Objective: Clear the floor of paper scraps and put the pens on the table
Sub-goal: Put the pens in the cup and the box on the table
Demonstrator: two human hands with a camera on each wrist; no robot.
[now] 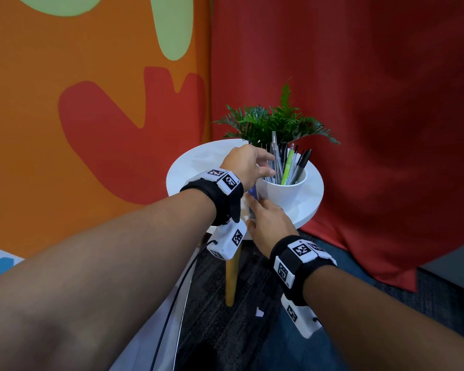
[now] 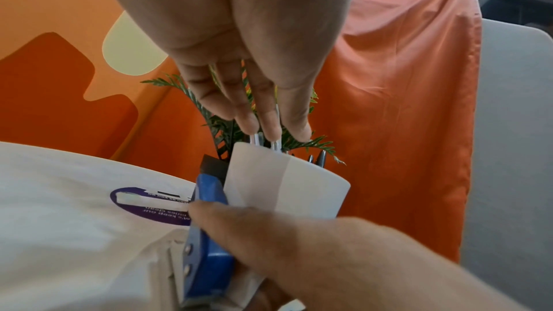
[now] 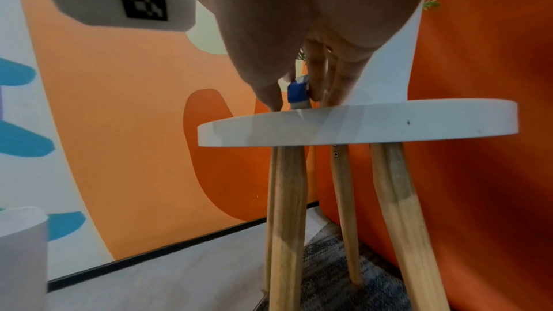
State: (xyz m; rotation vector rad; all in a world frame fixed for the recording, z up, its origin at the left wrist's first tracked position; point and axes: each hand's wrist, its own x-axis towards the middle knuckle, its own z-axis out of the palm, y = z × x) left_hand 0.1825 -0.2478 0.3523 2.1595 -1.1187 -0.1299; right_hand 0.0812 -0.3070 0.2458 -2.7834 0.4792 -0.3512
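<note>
A round white table carries a white cup with several pens standing in it. My left hand hovers over the cup's left rim, thumb and fingers pinching clear pens whose lower ends are inside the cup. My right hand is at the cup's near left side and grips a blue object upright on the tabletop; the right wrist view shows this blue object between thumb and fingers. A white paper scrap lies on the dark carpet under the table.
A green fern stands behind the cup. A red curtain hangs close on the right, and an orange patterned wall is on the left. The table has wooden legs. A purple sticker is on the tabletop.
</note>
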